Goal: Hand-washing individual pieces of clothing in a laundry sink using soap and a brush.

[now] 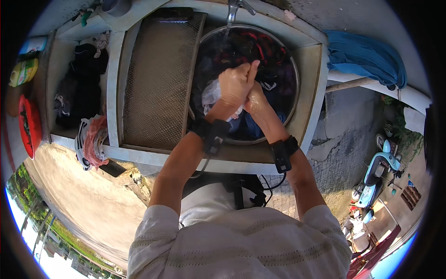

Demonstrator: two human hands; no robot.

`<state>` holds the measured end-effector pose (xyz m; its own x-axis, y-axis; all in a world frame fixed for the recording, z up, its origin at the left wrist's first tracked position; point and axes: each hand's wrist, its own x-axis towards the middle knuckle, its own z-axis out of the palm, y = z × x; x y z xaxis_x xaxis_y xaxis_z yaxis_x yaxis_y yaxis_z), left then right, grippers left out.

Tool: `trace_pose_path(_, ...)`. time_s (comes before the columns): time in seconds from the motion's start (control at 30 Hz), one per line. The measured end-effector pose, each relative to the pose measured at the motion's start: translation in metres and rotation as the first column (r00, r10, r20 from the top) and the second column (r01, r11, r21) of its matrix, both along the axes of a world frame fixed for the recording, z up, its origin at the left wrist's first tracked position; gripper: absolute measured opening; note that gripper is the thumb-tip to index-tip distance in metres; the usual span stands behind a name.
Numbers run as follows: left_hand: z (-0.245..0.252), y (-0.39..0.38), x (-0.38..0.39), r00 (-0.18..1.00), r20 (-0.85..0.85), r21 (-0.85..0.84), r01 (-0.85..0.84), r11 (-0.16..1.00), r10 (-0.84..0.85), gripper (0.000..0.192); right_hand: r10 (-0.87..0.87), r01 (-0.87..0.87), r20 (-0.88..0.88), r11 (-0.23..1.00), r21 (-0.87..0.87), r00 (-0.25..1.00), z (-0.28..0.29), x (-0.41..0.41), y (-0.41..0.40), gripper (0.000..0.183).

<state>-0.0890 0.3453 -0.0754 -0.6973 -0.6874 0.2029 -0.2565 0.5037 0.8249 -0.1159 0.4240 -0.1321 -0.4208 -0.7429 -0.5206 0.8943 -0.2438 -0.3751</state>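
Note:
My left hand (234, 82) is closed in a fist over a round metal basin (297, 78). Pressed against its right side is my right hand (255, 96), whose fingers are mostly hidden and whose back has foam spots. A white cloth (211, 95) bunches under both hands and shows between my wrists; both appear to grip it. Dark wet clothes fill the basin, among them a red-and-black garment (259, 48) at the far side and a blue one (249, 125) near me. From the metal tap (232, 14), water runs into the basin.
Left of the basin is a ridged washboard slab (156, 83). Dark clothes (83, 87) lie in the left compartment, with pink and white cloths (94, 141) over its front edge. A red basin (29, 127) stands far left. Blue cloth (364, 57) hangs at right.

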Motion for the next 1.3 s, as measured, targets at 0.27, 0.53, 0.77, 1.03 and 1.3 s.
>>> trace_pose_path(0.27,-0.039,-0.062,-0.002,0.955,0.079,0.435,-0.291,0.852,0.286,0.053,0.359,-0.259,-0.11,0.822,0.507,0.927,0.088,-0.04,-0.046,0.047)
trace_pose_path(0.53,-0.117,-0.036,0.023,0.968,0.201,0.579,-0.239,0.779,0.148,0.037,0.766,0.195,-0.642,0.624,0.757,0.038,-0.024,-0.071,-0.074,0.033)
trace_pose_path(0.77,-0.149,-0.022,0.037,0.938,0.322,0.371,-0.252,0.894,0.13,0.044,0.769,0.191,-0.571,0.63,0.753,-0.286,-0.09,-0.074,-0.056,0.039)
trace_pose_path(1.03,-0.025,-0.001,-0.04,0.995,-0.043,0.342,-0.074,0.937,0.095,0.026,0.116,-0.096,-0.172,0.988,0.125,0.978,-0.071,-0.076,-0.01,0.044)
trace_pose_path(1.3,-0.038,-0.042,-0.03,0.96,0.219,0.017,-0.184,0.983,0.176,0.037,0.135,-0.144,0.05,0.907,0.396,0.99,0.005,-0.042,-0.056,0.037)
